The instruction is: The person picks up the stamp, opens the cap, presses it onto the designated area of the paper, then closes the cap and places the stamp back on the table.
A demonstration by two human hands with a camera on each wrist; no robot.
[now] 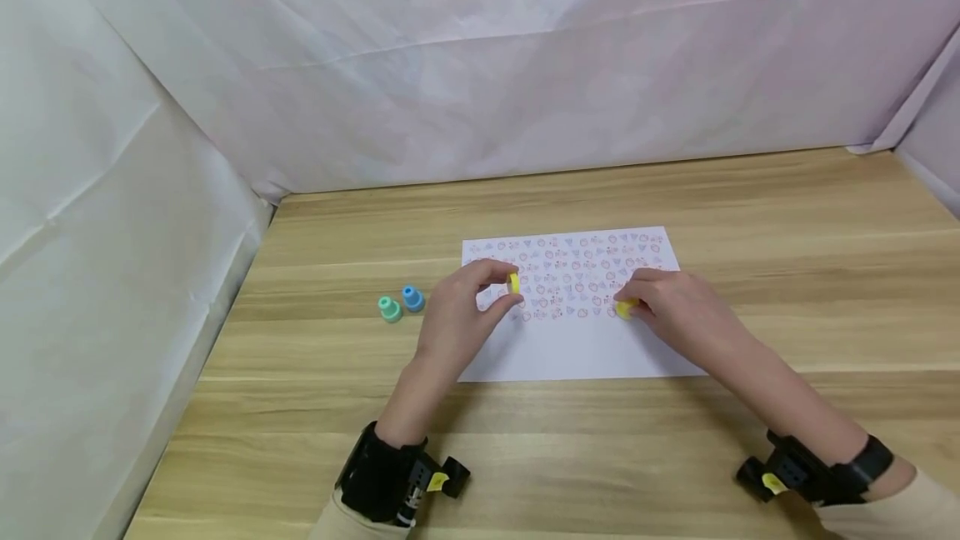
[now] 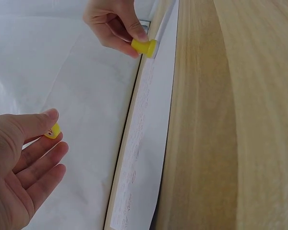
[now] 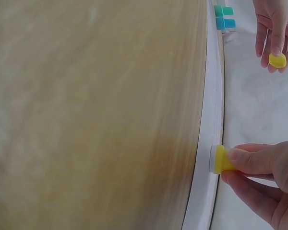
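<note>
A white sheet of paper (image 1: 577, 340) printed with small red and blue stamp marks lies on the wooden table (image 1: 525, 457). My right hand (image 1: 660, 298) pinches a yellow stamp (image 1: 626, 307) and presses it down on the paper (image 3: 209, 124); the same yellow stamp (image 3: 220, 159) shows in the right wrist view with its white face on the sheet. My left hand (image 1: 480, 298) holds a small yellow cap (image 1: 513, 283) between thumb and finger, just above the paper's left part. The yellow cap (image 2: 52, 130) and the yellow stamp (image 2: 145, 47) both show in the left wrist view.
A green stamp (image 1: 389, 308) and a blue stamp (image 1: 412, 298) stand side by side on the table left of the paper. White sheeting (image 1: 480, 65) walls the table at the back and both sides.
</note>
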